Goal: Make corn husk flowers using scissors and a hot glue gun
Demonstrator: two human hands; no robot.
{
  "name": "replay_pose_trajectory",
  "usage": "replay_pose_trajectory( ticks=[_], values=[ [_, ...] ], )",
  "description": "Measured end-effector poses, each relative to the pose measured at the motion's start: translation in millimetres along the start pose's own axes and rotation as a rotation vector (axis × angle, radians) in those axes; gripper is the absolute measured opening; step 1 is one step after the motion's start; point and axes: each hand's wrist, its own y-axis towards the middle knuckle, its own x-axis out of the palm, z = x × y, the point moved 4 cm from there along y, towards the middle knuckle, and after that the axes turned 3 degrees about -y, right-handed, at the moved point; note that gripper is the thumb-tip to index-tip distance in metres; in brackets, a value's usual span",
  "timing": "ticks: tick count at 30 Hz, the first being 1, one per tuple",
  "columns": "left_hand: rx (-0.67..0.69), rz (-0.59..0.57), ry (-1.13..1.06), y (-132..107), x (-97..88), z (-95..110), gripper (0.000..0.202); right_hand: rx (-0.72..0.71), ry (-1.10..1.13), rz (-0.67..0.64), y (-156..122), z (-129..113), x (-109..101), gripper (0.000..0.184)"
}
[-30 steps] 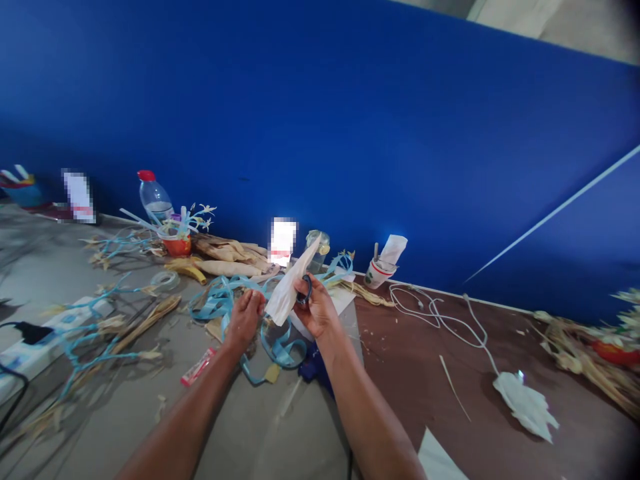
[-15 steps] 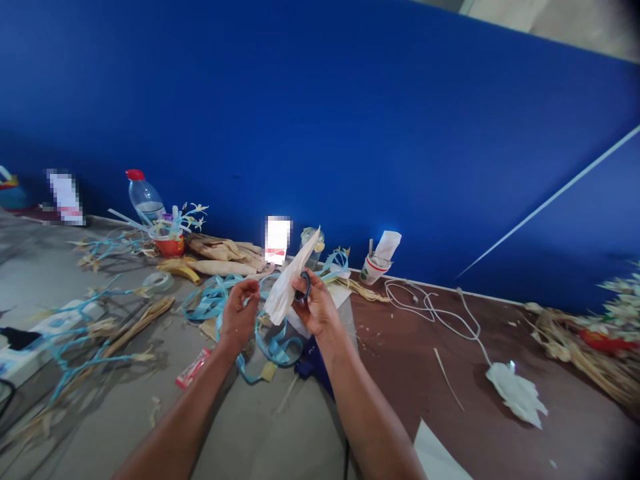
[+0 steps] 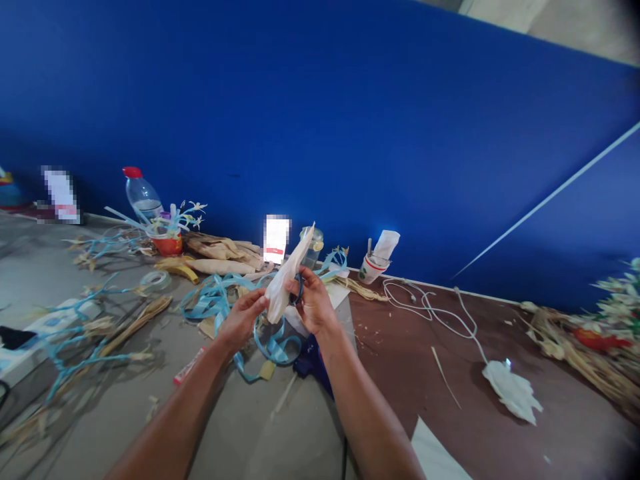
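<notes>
the left hand (image 3: 243,319) has its thumb and fingertips pinched together on the lower left edge of a pale dried husk (image 3: 286,283). the right hand (image 3: 315,301) is clamped around a dark looped handle (image 3: 301,287), its fingertips also against the husk, which stands tilted between the two hands, its tip leaning far and right. the rest of the tool is hidden.

left of and beneath the hands lies tangled light-blue ribbon (image 3: 207,301); a dark blue object (image 3: 311,362) is partly covered by the right forearm. farther left are a roll of clear tape (image 3: 155,283) and a red-capped bottle (image 3: 143,198) behind a red cup (image 3: 169,246). right of the hands, a white cup (image 3: 372,269) stands near the blue partition (image 3: 320,120), with a white cable (image 3: 425,308) just beside it.
</notes>
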Motion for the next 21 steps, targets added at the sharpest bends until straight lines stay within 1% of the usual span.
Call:
replay_pose_trajectory(
  ticks=[2,3,6,8,10,14,17,21],
  values=[
    [-0.057,-0.053,-0.084,-0.1,3.0,1.2,0.031,-0.027,-0.028,0.014,2.0,1.3,-1.9,0.035],
    [-0.065,-0.046,-0.130,0.3,3.4,2.3,0.029,-0.042,-0.046,0.023,2.9,1.7,-2.8,0.034],
    [-0.030,0.053,-0.231,2.4,1.1,5.5,0.027,-0.087,-0.113,0.049,6.1,3.5,-5.5,0.031],
    [-0.024,0.089,-0.274,3.0,0.6,6.0,0.026,-0.114,-0.143,0.076,9.0,6.1,-8.2,0.031],
    [-0.030,0.102,-0.318,2.5,1.3,5.9,0.026,-0.147,-0.169,0.114,12.1,9.1,-11.4,0.033],
    [-0.035,0.087,-0.385,-0.1,6.3,5.2,0.028,-0.219,-0.199,0.189,14.5,12.8,-15.3,0.037],
    [-0.037,0.097,-0.392,-0.6,8.8,3.1,0.032,-0.201,-0.156,0.223,12.5,13.7,-14.1,0.037],
    [-0.053,0.152,-0.443,2.2,5.0,0.3,0.028,-0.127,-0.095,0.217,8.2,12.7,-9.0,0.034]
  ],
)
